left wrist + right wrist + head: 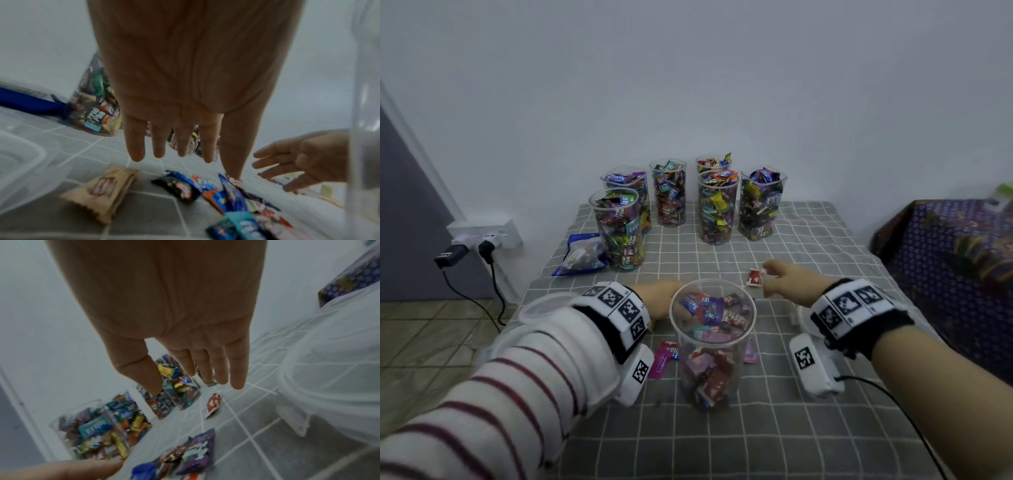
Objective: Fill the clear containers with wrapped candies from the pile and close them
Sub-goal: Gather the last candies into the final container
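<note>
Candies (236, 199) lie low in frame beneath both spread, empty hands: left hand (185, 91), right hand (176, 318).

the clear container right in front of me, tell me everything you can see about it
The clear container is a tall round tumbler of see-through plastic, standing upright on the grey checked tablecloth between the left hand and the right hand. It has no lid on and is roughly half full of wrapped candies in purple, red, blue and white. Neither hand plainly grips it; the left hand lies close behind its rim. Loose candies lie round its base.
</note>
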The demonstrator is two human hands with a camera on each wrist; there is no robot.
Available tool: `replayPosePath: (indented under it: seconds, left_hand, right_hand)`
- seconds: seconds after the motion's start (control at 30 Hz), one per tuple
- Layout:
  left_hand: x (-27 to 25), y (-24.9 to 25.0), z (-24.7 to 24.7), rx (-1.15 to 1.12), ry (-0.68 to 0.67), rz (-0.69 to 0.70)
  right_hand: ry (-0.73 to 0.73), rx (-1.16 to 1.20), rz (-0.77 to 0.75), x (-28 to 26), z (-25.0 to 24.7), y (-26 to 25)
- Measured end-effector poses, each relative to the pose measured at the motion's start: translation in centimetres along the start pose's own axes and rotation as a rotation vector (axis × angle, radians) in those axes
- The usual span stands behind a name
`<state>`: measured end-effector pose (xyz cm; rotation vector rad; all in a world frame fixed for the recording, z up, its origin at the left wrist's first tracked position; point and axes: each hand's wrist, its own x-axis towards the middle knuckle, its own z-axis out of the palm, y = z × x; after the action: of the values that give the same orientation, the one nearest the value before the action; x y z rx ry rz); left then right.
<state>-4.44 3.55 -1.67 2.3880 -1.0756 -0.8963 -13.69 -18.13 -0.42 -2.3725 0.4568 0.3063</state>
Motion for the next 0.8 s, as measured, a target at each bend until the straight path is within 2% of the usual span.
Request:
replayPosePath:
  seconds: [0.1,0.17,0.23,0.27,0.33,0.4,0.57,0.67,0.73,0.8]
  left_hand:
    - [1.2,-0.2,0.4,0.039,-0.11,-0.012]
    - [2.7,-2.1,1.3,0.154,-0.023,-0.105]
    - [5.1,-6.2,1.6,0.262,0.046,-0.214]
    - [5.5,-7.1,1.6,0.279,0.044,-0.214]
    - [2.8,-4.2,0.9,0.219,0.008,-0.112]
    - [1.2,-3.2,0.4,0.117,-0.024,-0.082]
    - [0.8,-4.4,0.8,0.05,-0.071,-0.016]
    - [0.4,-3.8,1.0,0.201,-0.089,-0.018]
    - [0.5,-3.4,1.6,0.397,-0.129,-0.081]
    - [0.5,-3.2,2.4,0.512,-0.093,-0.149]
  right_hand:
    - [0.017,-0.132,0.045,1.6,0.4,-0.7]
    - [-0.01,-0.2,0.076,2.2,1.0,-1.2]
    - [-0.045,-0.23,0.087,2.8,1.7,-1.6]
    - [-0.057,-0.237,0.079,3.1,2.1,-1.8]
    - [-0.083,-0.256,0.042,3.3,2.6,-2.3]
    - [-0.108,-0.271,-0.009,3.2,3.3,-3.0]
    - [-0.176,-0.346,-0.104,4.5,5.9,-2.9]
    - [-0.156,-0.446,-0.23,5.4,7.2,-2.3]
    - [-0.158,-0.51,-0.275,4.7,7.4,-2.6]
    - [-0.152,-0.611,-0.328,4.0,7.2,-2.9]
